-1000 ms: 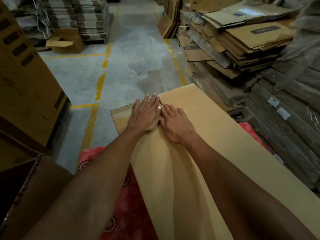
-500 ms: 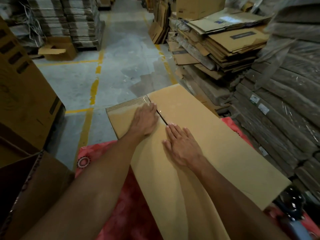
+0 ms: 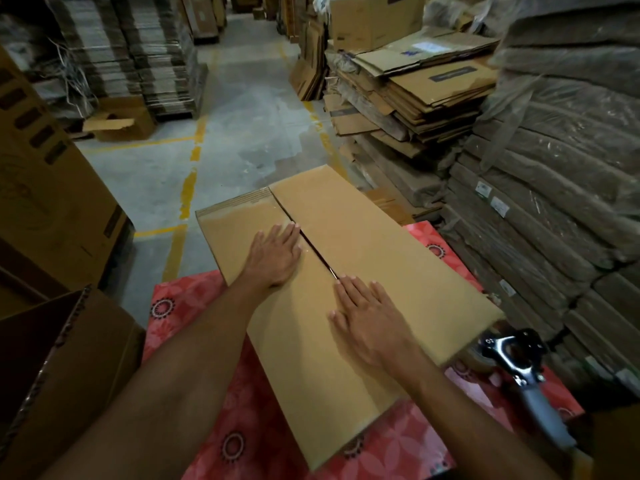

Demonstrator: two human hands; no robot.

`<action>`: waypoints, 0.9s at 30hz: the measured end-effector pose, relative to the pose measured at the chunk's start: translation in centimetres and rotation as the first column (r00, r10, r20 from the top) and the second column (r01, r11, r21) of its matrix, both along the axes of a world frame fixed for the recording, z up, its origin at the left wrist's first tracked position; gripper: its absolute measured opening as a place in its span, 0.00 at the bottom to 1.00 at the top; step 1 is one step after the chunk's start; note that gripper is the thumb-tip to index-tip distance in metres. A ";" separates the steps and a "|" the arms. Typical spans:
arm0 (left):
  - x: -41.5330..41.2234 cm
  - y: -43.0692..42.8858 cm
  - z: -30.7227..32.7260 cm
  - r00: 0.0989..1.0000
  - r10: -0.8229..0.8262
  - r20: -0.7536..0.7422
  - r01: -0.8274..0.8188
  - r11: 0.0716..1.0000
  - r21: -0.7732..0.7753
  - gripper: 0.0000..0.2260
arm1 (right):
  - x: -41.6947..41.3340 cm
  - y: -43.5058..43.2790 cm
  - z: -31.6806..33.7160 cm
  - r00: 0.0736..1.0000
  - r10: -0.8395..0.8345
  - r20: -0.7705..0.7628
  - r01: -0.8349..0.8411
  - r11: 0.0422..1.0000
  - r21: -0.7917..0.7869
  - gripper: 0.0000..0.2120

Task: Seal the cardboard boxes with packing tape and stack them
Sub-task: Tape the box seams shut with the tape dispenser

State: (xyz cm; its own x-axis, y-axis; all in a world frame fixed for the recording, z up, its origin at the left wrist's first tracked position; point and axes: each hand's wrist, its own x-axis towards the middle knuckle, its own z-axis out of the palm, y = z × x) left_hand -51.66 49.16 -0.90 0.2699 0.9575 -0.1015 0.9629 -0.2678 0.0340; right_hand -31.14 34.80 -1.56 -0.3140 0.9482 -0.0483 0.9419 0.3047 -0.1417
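Where our forearms enter at the bottom, they reach out over a red floral cloth spread on the ground. To our near left stands an open brown carton, its raw corrugated edge turned toward us. At the near right a tape dispenser with a black metal frame and a grey handle lies on the cloth, just beside the near right corner of the long cardboard box we are working on.

That box lies flat on the cloth and runs away from us toward the aisle. Our right hand lies palm down on its top, fingers straight and together, with the fingertips at the seam. Farther along, our left hand presses flat in the same way on the left flap, grasping nothing, its fingertips also touching the seam. Between the two hands the seam shows as a dark slit, and a faint gloss shows beside it near our left hand.

Beyond the box, the grey concrete floor carries worn yellow lines. A large printed carton rises on the left, with a small open box and tall stacks of flat board behind it. On the right are wrapped bundles and a heap of flattened cartons.
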 end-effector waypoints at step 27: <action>4.6 -10.4 -1.4 0.993 -0.104 0.060 0.106 0.994 -0.030 0.28 | 6.7 -11.8 -3.5 0.916 -0.050 -0.399 0.152 0.961 0.229 0.24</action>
State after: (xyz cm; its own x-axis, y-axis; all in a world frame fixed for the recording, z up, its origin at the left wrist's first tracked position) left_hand -47.03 38.77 -2.25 0.3755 0.9198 -0.1141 0.9255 -0.3655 0.0996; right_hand -24.41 22.95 -5.04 -0.1611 0.9403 0.2999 0.8561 0.2843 -0.4316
